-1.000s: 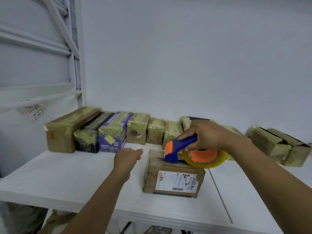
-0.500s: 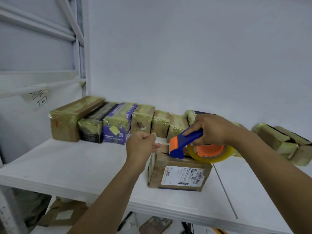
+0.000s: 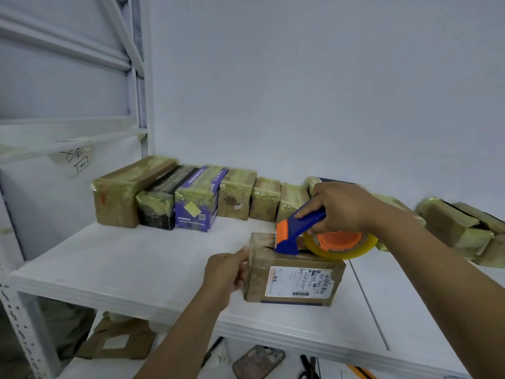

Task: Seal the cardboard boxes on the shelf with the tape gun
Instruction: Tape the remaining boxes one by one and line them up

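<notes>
Cardboard box (image 3: pixel 295 280) sits near the front edge of the shelf (image 3: pixel 136 269), centre frame, with its label (image 3: pixel 300 281) facing the camera.

Left hand (image 3: pixel 228 272) is just left of it, fingers curled against the box's left end and thumb up by the top edge. It's bracing the box, and probably pinning the tape end too, though I can't tell that for sure.

Tape gun (image 3: pixel 300 231) is on top of the box with its nose down on the lid near the left end. Glossy film shows over that corner. The roll (image 3: pixel 341 243) overhangs the right side of the lid.

Right hand (image 3: pixel 341 207) is wrapped tight round the blue handle, forefinger along the top.

Progress, my read: the strip is started on this box but not run. Still to do: pull across the lid, wrap down the far end, cut.

Back row (image 3: pixel 235 198) against the wall, left to centre, has yellowish tape over every box and looks done.

Right pile (image 3: pixel 459 228) at the right edge is taped too, but it's blurred, so I can't confirm the seams are closed.

No bare box visible other than this one, so the task looks near its end.
</notes>
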